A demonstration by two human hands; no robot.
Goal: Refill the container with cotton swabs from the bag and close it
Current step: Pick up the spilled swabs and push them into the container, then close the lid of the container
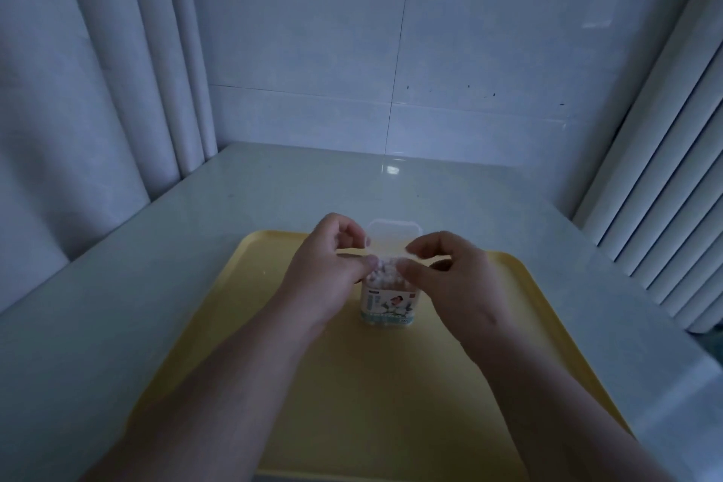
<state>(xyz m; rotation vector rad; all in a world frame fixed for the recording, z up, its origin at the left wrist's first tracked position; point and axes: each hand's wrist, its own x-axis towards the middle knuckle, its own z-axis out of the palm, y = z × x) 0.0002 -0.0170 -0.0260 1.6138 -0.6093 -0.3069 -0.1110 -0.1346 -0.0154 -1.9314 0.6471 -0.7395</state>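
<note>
A small clear container [386, 307] with a printed label stands upright on a yellow tray [242, 286]. Its hinged lid [392, 236] is flipped up behind it. White cotton swab tips [385, 273] fill the top of the container. My left hand [332, 266] is at the container's left side, thumb and fingers touching the swabs at the rim. My right hand [450, 274] is at its right side, thumb and forefinger pinched at the swab tips. No bag is in view.
The tray lies on a pale glossy table [156, 239]. A tiled wall [391, 70] stands behind, curtains [98, 90] hang at the left, and a ribbed panel [665, 188] runs along the right.
</note>
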